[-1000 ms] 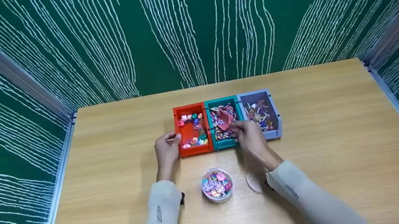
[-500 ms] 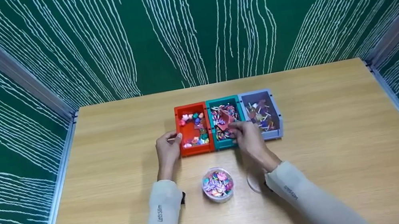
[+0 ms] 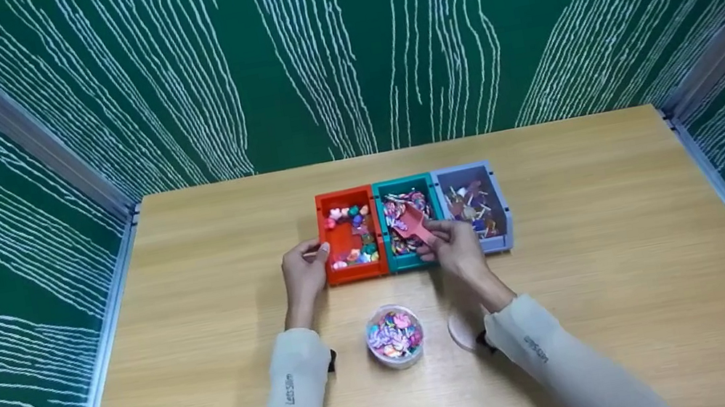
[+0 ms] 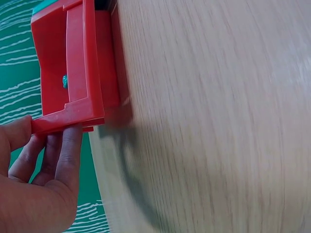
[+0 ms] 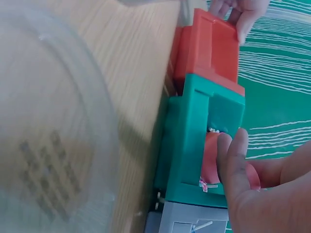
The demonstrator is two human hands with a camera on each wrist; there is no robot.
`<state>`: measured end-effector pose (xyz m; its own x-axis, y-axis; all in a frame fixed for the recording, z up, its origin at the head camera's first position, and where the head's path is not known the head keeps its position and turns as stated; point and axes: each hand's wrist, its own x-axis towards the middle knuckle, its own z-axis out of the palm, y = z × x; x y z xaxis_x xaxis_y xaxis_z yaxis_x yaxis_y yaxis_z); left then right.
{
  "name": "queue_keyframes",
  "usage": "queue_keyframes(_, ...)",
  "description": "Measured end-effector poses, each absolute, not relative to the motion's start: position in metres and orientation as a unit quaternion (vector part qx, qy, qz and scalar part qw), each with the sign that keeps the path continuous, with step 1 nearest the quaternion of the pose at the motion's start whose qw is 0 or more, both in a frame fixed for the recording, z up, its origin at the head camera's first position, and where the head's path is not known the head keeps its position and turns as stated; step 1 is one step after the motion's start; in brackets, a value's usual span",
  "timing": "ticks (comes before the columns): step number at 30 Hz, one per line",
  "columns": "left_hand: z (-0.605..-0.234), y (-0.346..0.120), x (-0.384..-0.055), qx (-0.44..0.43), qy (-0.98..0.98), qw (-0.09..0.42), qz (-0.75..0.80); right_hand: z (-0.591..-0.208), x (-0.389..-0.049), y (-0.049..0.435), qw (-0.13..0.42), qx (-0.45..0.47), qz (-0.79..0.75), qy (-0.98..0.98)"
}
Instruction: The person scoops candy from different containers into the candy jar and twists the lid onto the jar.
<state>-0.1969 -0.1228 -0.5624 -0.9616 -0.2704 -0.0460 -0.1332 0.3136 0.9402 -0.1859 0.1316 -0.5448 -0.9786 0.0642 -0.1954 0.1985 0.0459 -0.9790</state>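
Note:
My left hand (image 3: 304, 272) grips the outer side wall of the red bin (image 3: 340, 238), thumb at the top edge and fingers against the outside, as the left wrist view shows. My right hand (image 3: 457, 246) pinches the handle of a small pink scoop (image 3: 412, 219) over the teal bin (image 3: 415, 262). Small striped candy-like pieces (image 3: 406, 244) fill that bin, and some lie in the scoop. The red bin contains small colourful charms (image 3: 362, 256). In the right wrist view my fingers partly cover the scoop (image 5: 210, 158).
Joined to the teal bin's right side is a grey-purple bin (image 3: 498, 244) with small stick-like pieces. Nearer me stands a clear round tub (image 3: 400, 361) of colourful pieces. A clear round lid (image 3: 460, 334) lies on the wooden table (image 3: 210, 258) beside my right wrist.
The scoop has turned in my right hand's grip: its handle now shows and its bowl faces up more. The right hand has shifted slightly right. The left hand stays on the red bin.

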Motion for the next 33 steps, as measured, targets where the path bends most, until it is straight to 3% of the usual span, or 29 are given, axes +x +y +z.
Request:
queue_keyframes(8, -0.563, -0.124, -0.198, 0.119, -0.806, 0.072, -0.575, -0.543, -0.186, 0.129, 0.072, 0.13, -0.699, 0.699)
queue_keyframes(24, -0.562, -0.123, -0.198, 0.126, -0.81, 0.063, -0.569, -0.544, -0.186, 0.125, 0.066, 0.155, -0.731, 0.661)
queue_keyframes(33, -0.564, -0.122, -0.198, 0.127, -0.807, 0.066, -0.573, -0.555, -0.181, 0.117, -0.014, 0.078, -0.652, 0.754)
